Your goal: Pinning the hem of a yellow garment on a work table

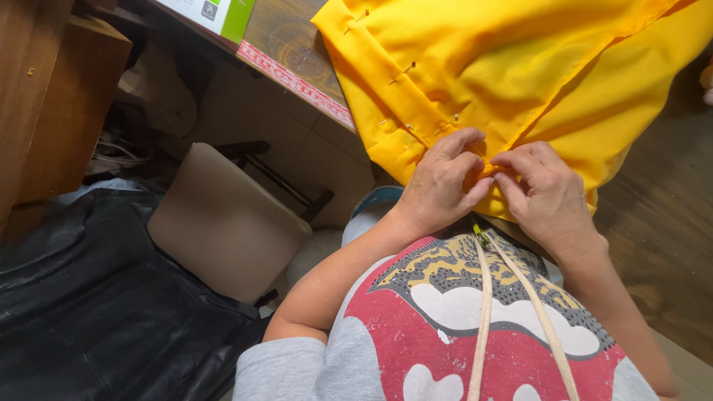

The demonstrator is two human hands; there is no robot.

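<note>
Far left: brown wooden cabinet [52,96] standing at the frame edge, with black leather-like sheeting [96,297] heaped on the floor below it. Next right: beige padded stool [223,223], seat tilted toward the camera, near the worktop edge. Upper centre: white and green box [215,15] at the back corner of the wooden worktop [290,37], whose near edge carries a red patterned trim strip [297,82]. Centre to right: yellow fabric [520,67], spread over the worktop and reaching its near edge, with a folded hem running diagonally down its left side; several pins [407,68] are stuck across that hem, spaced apart along the fold. Left hand [444,184], resting on the lower end of the hem, grip closed, thumb and fingertips pinching the folded yellow edge. Right hand [546,194], just beside the left and touching it at the fingertips, grip closed on the same fold of fabric; whether a pin sits between the fingers cannot be told. Foreground: the person's grey, red and white printed shirt [445,334], with a cream measuring tape [483,312] hanging down the chest in two strands.
</note>
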